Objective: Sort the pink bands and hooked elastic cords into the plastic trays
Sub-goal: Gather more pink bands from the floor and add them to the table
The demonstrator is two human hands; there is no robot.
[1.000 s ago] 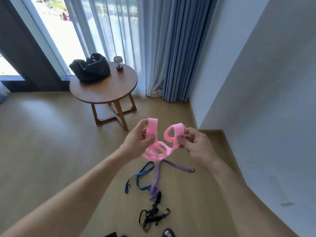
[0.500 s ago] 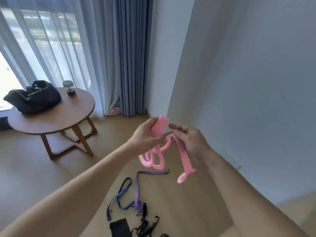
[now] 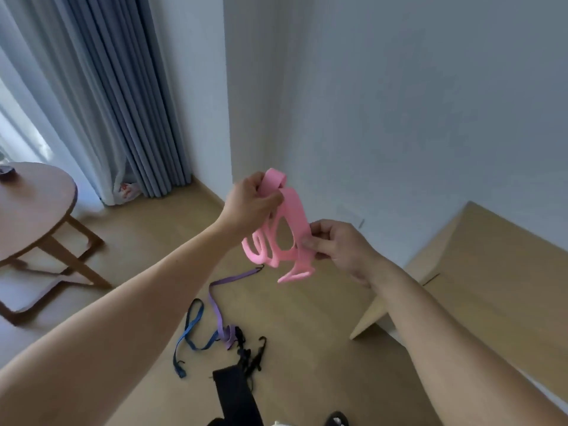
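Both my hands hold a bunch of pink bands in the air in front of me. My left hand grips the upper loops, its fingers curled round them. My right hand pinches the lower right part of the bunch. Loose pink loops hang down between the hands. On the wooden floor below lie a purple cord with a hook at its end, a blue cord and black hooked cords. No plastic tray is in view.
A round wooden table stands at the left by grey curtains. A pale wooden surface juts out at the right along the white wall. A black strap lies at the bottom edge.
The view has swung to the right, so the table now sits at the far left. My right hand has moved lower and to the right, drawing the pink bands apart from my left hand.
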